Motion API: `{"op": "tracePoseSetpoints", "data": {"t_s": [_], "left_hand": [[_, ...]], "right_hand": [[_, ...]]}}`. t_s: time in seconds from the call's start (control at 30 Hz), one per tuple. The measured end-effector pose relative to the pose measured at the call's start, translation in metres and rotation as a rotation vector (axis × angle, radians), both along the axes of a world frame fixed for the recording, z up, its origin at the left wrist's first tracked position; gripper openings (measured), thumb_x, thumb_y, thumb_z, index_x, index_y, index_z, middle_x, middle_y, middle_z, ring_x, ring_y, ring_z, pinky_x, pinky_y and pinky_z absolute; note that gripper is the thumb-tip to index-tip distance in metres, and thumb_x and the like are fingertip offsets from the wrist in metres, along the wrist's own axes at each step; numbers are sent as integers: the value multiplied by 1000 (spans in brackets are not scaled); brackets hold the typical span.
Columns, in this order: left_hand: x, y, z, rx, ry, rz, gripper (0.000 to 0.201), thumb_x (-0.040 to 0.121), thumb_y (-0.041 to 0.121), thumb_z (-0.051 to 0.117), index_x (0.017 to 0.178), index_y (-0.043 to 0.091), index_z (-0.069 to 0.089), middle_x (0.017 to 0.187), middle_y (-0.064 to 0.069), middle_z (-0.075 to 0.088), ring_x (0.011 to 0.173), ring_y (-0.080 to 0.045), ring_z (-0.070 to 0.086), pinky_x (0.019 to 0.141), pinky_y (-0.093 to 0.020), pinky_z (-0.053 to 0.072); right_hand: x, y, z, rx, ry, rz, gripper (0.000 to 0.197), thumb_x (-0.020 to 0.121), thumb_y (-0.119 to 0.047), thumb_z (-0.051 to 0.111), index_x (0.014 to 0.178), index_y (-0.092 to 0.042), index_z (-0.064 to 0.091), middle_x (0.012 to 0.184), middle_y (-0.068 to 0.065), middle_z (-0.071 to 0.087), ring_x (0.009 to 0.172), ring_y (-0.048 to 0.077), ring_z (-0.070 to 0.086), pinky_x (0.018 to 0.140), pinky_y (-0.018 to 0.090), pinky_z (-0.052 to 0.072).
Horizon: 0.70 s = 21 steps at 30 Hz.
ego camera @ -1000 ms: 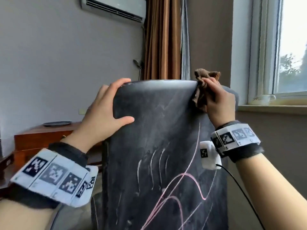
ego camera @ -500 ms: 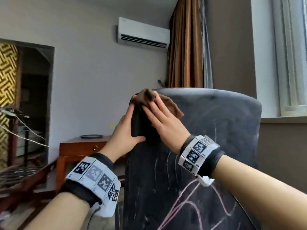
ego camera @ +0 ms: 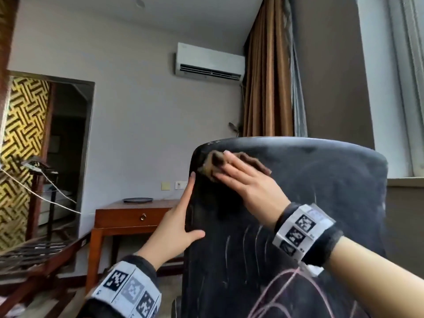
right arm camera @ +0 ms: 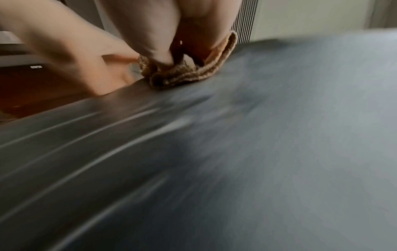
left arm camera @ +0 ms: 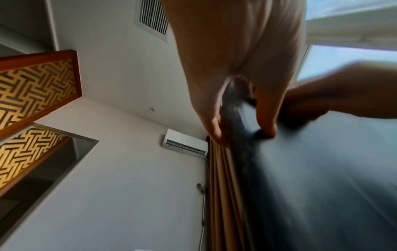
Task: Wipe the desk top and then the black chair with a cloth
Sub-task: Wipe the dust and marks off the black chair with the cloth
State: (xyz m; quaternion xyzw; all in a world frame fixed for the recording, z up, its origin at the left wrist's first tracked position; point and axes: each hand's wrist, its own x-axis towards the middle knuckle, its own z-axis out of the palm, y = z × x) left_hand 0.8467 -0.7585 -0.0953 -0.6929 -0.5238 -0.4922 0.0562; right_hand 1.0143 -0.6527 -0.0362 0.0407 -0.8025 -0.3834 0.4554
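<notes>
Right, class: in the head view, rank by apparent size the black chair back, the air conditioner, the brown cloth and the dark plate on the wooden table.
1. Black chair back, nearest the camera, which inflates it.
2. Air conditioner.
3. Brown cloth, partly hidden under the right hand.
4. Dark plate, seen edge-on and farther off, so this last placing is unsure.

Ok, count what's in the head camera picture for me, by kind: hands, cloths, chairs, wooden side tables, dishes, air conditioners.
Hands: 2, left hand and right hand
Cloths: 1, brown cloth
Chairs: 1, black chair
Wooden side tables: 1, side table
Dishes: 1, dark dish
Air conditioners: 1, air conditioner
Total: 7
</notes>
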Motion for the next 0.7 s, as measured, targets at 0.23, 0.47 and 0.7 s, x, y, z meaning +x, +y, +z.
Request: {"op": "tracePoseSetpoints", "data": {"t_s": [0.23,0.47,0.7], "left_hand": [[-20,5,-22,-28,-69,87,108,83,16,70,127,71,-11,146,9,38,130,-6,42,110,-29,34],[-43,9,-26,-61,-128,73,107,86,11,66,128,72,-12,150,8,32,134,-11,38,111,-42,35],[-69,20,-43,-51,-208,185,45,81,5,68,107,35,48,121,1,57,122,-19,52,100,-29,43]], "right_hand": [[-36,-3,-61,-109,2,-98,45,101,-16,20,128,-8,55,141,13,45,139,24,25,113,37,21],[-45,-11,16,-140,181,-140,50,89,-12,25,127,-8,57,140,12,47,138,29,30,114,37,21],[-99,-14,-81,-99,-93,-168,59,103,-25,9,117,-11,65,132,9,56,139,21,26,113,32,11]]}}
